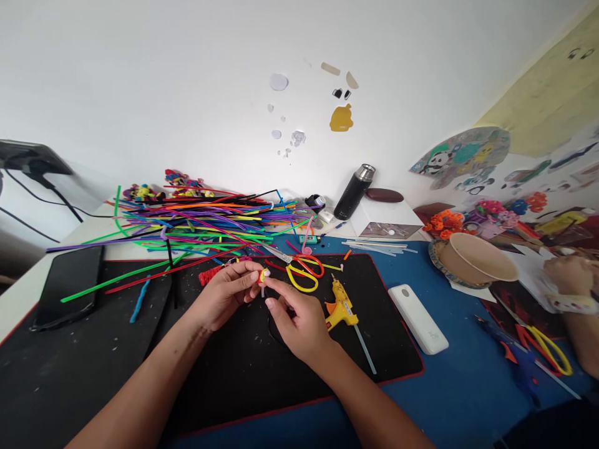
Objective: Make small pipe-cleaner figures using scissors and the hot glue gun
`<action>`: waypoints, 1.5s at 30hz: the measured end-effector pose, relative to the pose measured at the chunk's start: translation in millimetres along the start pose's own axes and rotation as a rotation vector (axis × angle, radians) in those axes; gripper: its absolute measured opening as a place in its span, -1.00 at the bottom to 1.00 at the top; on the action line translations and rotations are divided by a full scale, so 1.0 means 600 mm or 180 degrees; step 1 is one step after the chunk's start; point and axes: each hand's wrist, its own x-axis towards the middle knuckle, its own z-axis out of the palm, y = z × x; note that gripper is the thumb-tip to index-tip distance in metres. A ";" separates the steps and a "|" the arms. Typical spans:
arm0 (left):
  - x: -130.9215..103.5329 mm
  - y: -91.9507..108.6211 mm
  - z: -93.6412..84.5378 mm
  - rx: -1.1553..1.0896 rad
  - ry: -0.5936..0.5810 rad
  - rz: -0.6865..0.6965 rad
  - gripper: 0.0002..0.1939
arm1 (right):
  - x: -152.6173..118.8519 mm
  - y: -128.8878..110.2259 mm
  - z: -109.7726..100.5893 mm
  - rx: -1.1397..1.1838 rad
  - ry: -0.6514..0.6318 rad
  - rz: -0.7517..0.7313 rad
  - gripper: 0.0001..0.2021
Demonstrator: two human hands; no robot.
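Observation:
A small red, yellow and white fuzzy piece [264,274] is pinched between the thumb and fingers of my left hand [231,292], above the black mat. My right hand [299,321] is beside it, its index finger reaching to the piece and its thumb apart below. Whether that finger presses on the piece is too small to tell. Behind my hands lie scissors [303,274] with red and yellow handles. A yellow glue gun [342,305] with a clear stick rests right of my right hand. A red fuzzy coil [209,274] shows behind my left hand.
Many coloured pipe cleaners [201,215] are piled along the wall. A phone [70,290] lies left, a white power bank [418,319] right, and a black bottle [354,193] stands behind. At the far right are a bowl [484,259] and another person's hand [568,274].

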 end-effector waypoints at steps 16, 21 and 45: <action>0.003 -0.005 -0.004 0.0041 -0.0005 -0.0005 -0.71 | 0.001 0.004 -0.006 -0.0204 -0.0035 -0.0212 -0.62; 0.004 -0.003 -0.003 0.0032 -0.0010 0.0037 -0.73 | -0.001 0.003 -0.006 -0.0205 0.0040 -0.0212 -0.62; 0.002 -0.003 -0.002 0.0112 0.0059 0.0016 -0.68 | -0.001 -0.002 -0.004 -0.0171 -0.0020 -0.0070 -0.62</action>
